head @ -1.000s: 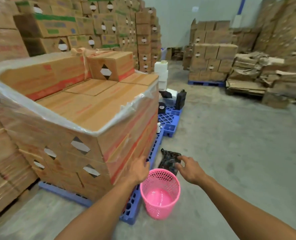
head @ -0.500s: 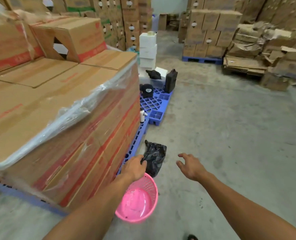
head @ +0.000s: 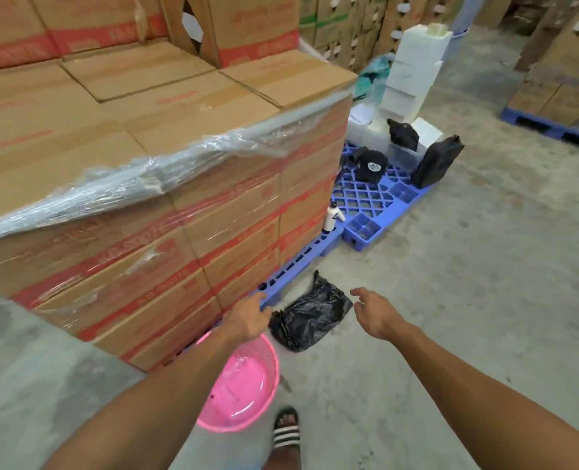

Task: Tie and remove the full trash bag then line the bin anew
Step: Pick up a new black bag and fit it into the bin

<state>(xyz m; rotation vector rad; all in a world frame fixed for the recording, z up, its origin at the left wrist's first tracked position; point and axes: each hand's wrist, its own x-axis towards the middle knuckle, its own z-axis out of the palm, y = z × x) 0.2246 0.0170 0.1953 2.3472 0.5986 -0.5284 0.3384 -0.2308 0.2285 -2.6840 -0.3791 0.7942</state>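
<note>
Both forearms bare to the frame edge; no sleeves, watch, bands or gloves visible. Left hand (head: 247, 320) and right hand (head: 376, 315) bare, no rings made out at this sharpness. One foot at the bottom edge wears an open-toed black slide sandal with white stripes across the strap (head: 286, 434); toes exposed. Other foot and clothing out of view.

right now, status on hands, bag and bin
Left hand and right hand open, empty, flanking black trash bag on floor. Pink bin unlined. Blue pallet corner beside bag.
</note>
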